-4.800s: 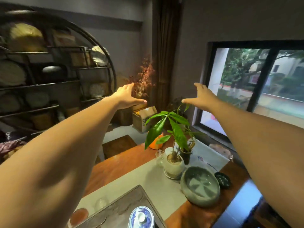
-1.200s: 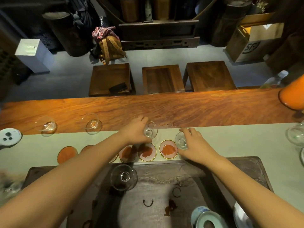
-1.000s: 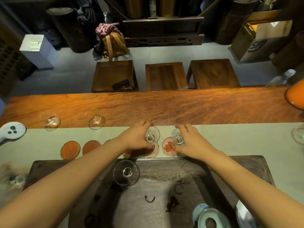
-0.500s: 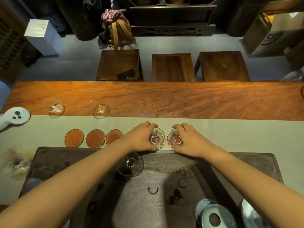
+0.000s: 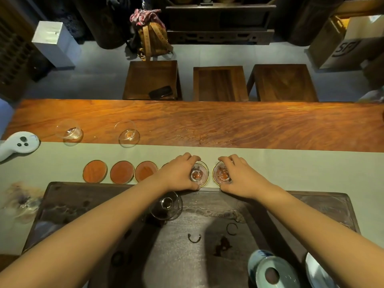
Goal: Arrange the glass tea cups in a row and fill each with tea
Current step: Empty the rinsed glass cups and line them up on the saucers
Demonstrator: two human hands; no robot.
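Note:
My left hand grips a small glass tea cup that rests on a round coaster. My right hand holds a second glass cup on the coaster beside it. Three bare orange coasters lie in a row to the left on the grey runner. Two more glass cups stand farther back at the left, on the wood. A glass pitcher stands on the dark tea tray, under my left wrist.
A blue-and-white lidded bowl sits at the tray's near right, with a plate edge beside it. A white controller lies at the far left. Three wooden stools stand beyond the table.
Both hands brought their cups down from the table's back edge onto the two rightmost coasters. The view has tilted down slightly.

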